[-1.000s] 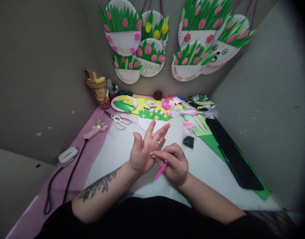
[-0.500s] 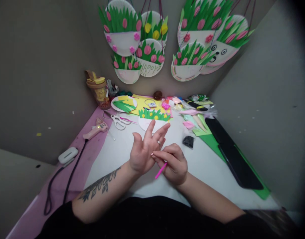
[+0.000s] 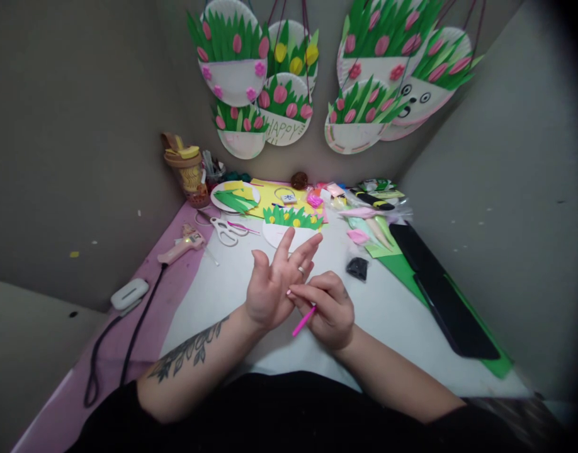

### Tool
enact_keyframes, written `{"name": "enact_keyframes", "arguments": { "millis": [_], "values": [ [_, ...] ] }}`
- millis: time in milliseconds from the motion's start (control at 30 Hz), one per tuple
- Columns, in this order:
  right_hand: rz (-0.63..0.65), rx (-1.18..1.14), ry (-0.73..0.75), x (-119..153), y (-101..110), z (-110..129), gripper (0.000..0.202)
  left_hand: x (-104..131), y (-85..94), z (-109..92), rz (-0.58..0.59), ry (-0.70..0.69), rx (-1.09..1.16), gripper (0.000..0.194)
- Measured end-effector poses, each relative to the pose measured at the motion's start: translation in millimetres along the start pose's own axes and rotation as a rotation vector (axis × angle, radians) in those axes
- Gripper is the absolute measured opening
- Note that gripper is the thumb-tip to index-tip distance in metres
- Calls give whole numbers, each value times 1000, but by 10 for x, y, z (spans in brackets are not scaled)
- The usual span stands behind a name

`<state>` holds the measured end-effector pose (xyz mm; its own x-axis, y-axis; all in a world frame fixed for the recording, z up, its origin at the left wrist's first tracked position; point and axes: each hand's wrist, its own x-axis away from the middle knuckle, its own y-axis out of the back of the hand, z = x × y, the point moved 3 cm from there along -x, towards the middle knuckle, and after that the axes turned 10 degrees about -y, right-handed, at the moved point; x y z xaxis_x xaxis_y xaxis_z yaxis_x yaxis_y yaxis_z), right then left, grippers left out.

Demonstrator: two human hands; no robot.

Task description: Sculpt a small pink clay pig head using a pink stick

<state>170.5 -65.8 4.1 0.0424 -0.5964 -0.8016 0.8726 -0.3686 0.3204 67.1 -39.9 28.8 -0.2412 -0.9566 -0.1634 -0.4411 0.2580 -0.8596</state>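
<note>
My left hand (image 3: 278, 283) is palm up over the table with its fingers spread. My right hand (image 3: 327, 311) is closed around a thin bright pink stick (image 3: 303, 321), whose lower end sticks out below the fingers. Its fingertips touch the left palm, where a tiny pale pink bit (image 3: 289, 292) shows; its kind is too small to tell. Just beyond the left fingers lies a white half plate (image 3: 282, 236) with green paper grass and yellow flowers, partly hidden by that hand.
White scissors (image 3: 225, 231), a pink glue gun (image 3: 182, 246) and a white case (image 3: 129, 294) lie left. At right are a black packet (image 3: 357, 268), bags of coloured clay (image 3: 371, 226) and a black folding case (image 3: 444, 296). Paper-plate baskets (image 3: 235, 82) hang on the wall.
Both hands stay almost in the same place. The lower end of the pink stick has shifted very slightly to the left.
</note>
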Motion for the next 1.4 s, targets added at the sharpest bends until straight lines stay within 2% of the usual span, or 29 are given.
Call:
{"name": "enact_keyframes", "arguments": {
  "millis": [167,700,1000,1167,1300,1400],
  "values": [
    [10,3,18,4,-8,-3,31,0,-4,3,-1,2,10,83],
    [15,12,19,28,-25,-41,33,-13,9,5,-31,12,26,79],
    [-9,56,87,1,-16,3,31,-27,13,-2,-52,29,38,82],
    [-52,104,139,-15,35,17,37,2,-15,16,-70,66,82,81],
    [-77,115,137,-8,71,-10,39,9,-20,36,-106,132,159,80],
    [-55,102,110,-19,72,-23,37,-14,15,61,-195,176,229,78]
  ]
}}
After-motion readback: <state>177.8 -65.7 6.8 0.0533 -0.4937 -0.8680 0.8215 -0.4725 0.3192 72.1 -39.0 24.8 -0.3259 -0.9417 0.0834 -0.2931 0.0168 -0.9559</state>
